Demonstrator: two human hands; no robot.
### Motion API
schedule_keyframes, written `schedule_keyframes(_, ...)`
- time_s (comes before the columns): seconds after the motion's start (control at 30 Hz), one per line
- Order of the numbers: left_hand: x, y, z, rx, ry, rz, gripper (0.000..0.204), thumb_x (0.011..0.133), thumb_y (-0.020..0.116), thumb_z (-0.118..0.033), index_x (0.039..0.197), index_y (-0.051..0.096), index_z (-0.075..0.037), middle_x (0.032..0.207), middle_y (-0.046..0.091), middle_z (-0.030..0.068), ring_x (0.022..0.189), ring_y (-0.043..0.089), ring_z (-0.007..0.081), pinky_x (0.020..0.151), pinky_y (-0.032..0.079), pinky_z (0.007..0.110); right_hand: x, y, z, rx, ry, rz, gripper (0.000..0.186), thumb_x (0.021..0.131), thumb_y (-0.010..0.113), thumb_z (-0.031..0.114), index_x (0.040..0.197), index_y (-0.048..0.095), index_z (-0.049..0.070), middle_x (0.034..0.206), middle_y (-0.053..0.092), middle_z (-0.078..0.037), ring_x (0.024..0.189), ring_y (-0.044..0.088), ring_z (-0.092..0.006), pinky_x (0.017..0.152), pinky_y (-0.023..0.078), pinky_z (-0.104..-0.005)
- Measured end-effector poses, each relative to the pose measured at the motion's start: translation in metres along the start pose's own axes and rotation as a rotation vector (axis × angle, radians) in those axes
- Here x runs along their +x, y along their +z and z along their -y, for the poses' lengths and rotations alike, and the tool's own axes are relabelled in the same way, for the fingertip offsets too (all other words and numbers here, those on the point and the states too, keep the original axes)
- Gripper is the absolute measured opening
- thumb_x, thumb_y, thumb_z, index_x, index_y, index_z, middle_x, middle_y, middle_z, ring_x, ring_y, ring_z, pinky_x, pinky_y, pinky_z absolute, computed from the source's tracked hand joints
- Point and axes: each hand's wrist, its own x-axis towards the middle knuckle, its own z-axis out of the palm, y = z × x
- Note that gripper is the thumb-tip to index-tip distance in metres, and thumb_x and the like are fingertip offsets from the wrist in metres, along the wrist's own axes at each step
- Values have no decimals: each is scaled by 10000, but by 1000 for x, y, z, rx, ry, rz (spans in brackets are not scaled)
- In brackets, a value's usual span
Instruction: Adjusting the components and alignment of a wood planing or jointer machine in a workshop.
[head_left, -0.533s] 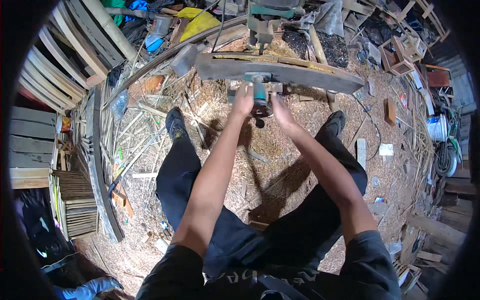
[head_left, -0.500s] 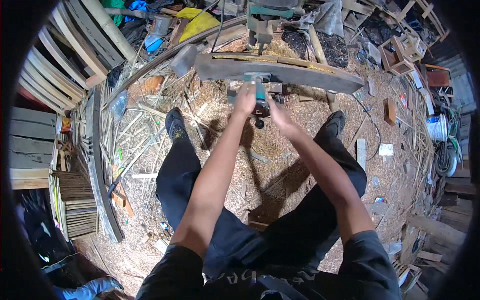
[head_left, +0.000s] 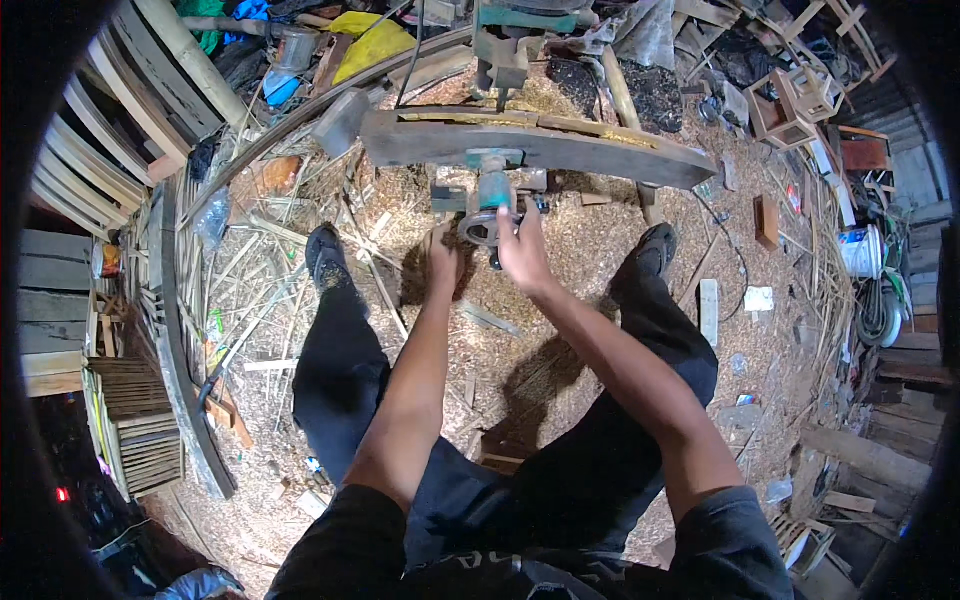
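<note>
A curved, grey-brown wooden beam (head_left: 560, 148) lies crosswise at the far middle, its upper edge rough and yellowish. Against its near face presses the pad of a teal clamp (head_left: 493, 185), which carries a round metal handwheel (head_left: 478, 229) with a dark knob. My right hand (head_left: 526, 252) is closed at the right side of the handwheel, its thumb up along the rim. Just left of the wheel, apart from it, is my left hand (head_left: 443, 258); its fingers point away from me and are too unclear to read. Above the beam stands a green machine (head_left: 505, 60) with a downward bit.
Sawdust and wood strips cover the floor (head_left: 580, 330) between my feet. Curved wooden pieces (head_left: 125, 120) lean at the far left. A long grey beam (head_left: 175, 330) lies on the left. At right are a wooden block (head_left: 766, 222), a cable and a white bucket (head_left: 860, 253).
My left hand has come off the teal clamp, toward me and left. My right hand has moved onto the handwheel, now seen more face-on. The whole view has shifted slightly.
</note>
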Motion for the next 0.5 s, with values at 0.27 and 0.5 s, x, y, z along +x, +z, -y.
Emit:
schedule_keyframes(0.27,31,-45,-141,-740,-68,-25,268,976,443,-183,1049,609,15,1024,628,114,1008,574,208,917,431,336,43,0,-70,625,488,254,747,977,256,595,1296,490,-39,1293,537,-161,1189,497,-260,1025,353,-369)
schedule_keyframes(0.5,34,-38,-148,-332,53,-94,136,839,498,-98,862,630,-69,860,643,168,816,623,357,743,484,399,49,24,-63,303,508,-56,495,933,368,363,1026,617,-55,1020,655,-245,907,609,-382,854,452,-471)
